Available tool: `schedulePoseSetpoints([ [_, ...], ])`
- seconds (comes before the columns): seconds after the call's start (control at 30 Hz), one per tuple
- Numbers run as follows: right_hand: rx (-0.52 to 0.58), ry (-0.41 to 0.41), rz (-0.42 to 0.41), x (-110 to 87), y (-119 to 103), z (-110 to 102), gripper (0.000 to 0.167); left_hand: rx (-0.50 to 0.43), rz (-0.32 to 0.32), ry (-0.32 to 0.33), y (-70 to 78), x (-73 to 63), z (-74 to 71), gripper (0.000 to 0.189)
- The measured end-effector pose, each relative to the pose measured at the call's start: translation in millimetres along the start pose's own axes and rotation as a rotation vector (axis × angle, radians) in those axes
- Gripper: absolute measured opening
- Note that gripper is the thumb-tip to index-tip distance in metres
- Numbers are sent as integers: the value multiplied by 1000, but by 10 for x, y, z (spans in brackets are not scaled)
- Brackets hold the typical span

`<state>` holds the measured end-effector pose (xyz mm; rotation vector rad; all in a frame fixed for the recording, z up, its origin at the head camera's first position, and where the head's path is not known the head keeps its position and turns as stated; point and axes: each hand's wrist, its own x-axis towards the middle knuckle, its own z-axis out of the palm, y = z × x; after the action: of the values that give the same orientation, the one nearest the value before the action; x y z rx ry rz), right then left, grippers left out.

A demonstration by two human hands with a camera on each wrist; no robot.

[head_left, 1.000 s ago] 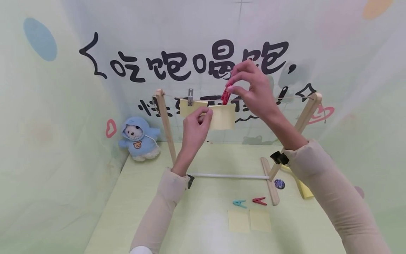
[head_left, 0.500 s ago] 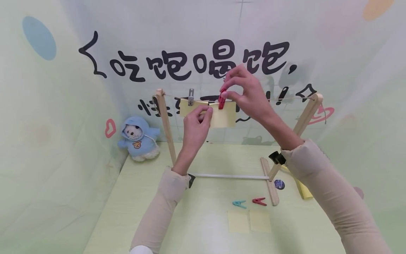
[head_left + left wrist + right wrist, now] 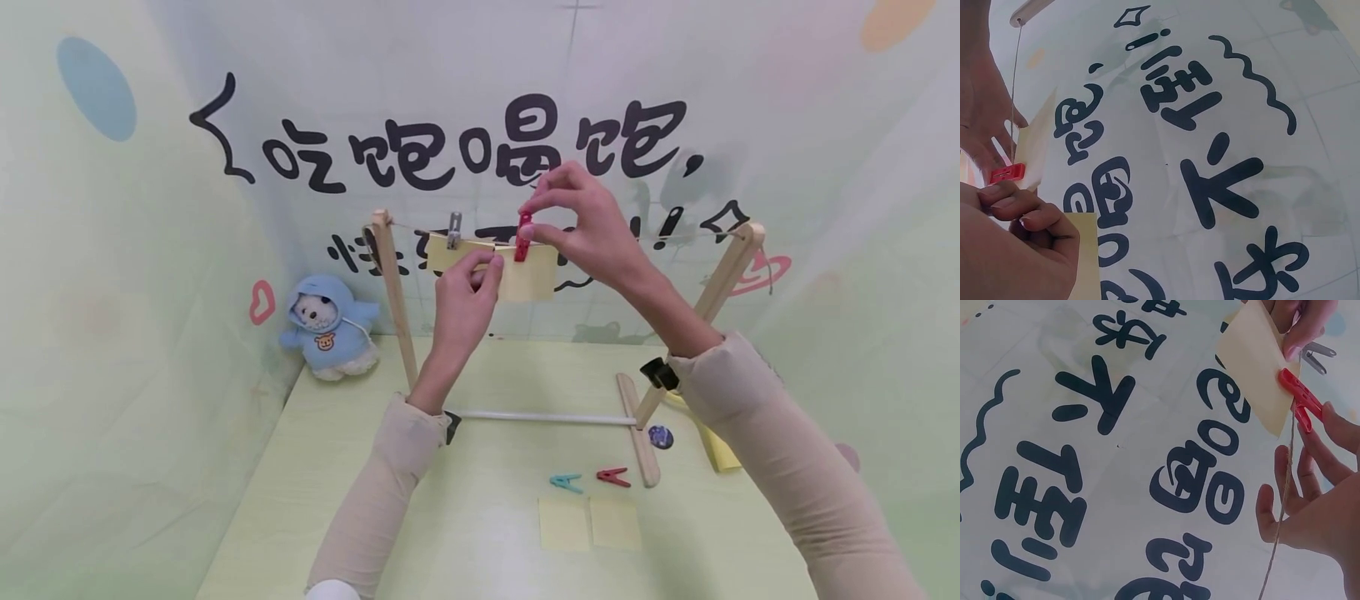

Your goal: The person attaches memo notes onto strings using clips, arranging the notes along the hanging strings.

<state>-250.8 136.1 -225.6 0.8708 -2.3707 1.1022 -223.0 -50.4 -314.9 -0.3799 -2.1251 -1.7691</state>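
A pale yellow paper note (image 3: 531, 282) is at the string (image 3: 675, 237), its upper left corner pinched by my left hand (image 3: 463, 302). My right hand (image 3: 592, 229) holds a red clothespin (image 3: 522, 240) between thumb and fingers. In the right wrist view, the nose of the red clothespin (image 3: 1297, 389) is over the top edge of the note (image 3: 1257, 362), beside the string (image 3: 1281, 512). To the left, a grey clothespin (image 3: 454, 231) holds another yellow note (image 3: 446, 252) on the string; my left hand partly covers that note.
Two wooden posts (image 3: 395, 308) carry the string, with a white rod (image 3: 540, 417) low between them. On the table lie a blue clothespin (image 3: 566, 482), another red clothespin (image 3: 613, 477) and two notes (image 3: 564, 525). A plush toy (image 3: 327, 329) sits back left.
My right hand has moved down and slightly left, bringing the red clothespin from above the note's edge onto its top. The left hand has stayed at the note's corner.
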Motion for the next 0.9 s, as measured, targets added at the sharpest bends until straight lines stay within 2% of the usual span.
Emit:
schedulePoseSetpoints([
  [0.47,-46,-22,3,-35,50,-8,35,5,-21,-4,-24,-10,4,24],
  [0.7,-43,25,-37,-103,59,-63,30,-17,-22,3,-46,-11,6,22],
  [0.9,-56,62,-47,-238,40,-197,28,-26,-27,9,-97,-25,1,23],
])
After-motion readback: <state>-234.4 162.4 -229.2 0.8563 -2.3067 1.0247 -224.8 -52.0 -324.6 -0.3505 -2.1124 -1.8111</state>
